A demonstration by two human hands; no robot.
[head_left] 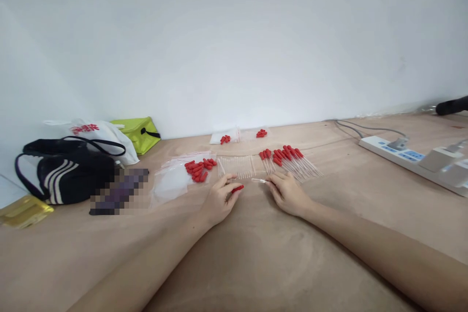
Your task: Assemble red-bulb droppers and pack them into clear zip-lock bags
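Note:
Between the fingers of my left hand is a red rubber bulb, pinched near the fingertips. My right hand grips a clear glass dropper tube whose end points left toward the bulb; the two are apart. Just beyond my hands lies a row of bare glass tubes. Loose red bulbs are piled to the left of that row, on clear plastic bags. Droppers with red bulbs on them lie side by side beyond my right hand.
Two small bags with red bulbs lie near the wall. At left stand a black bag, a white plastic bag and a lime-green pouch. A white power strip with plugs and cables lies at right on the wooden table.

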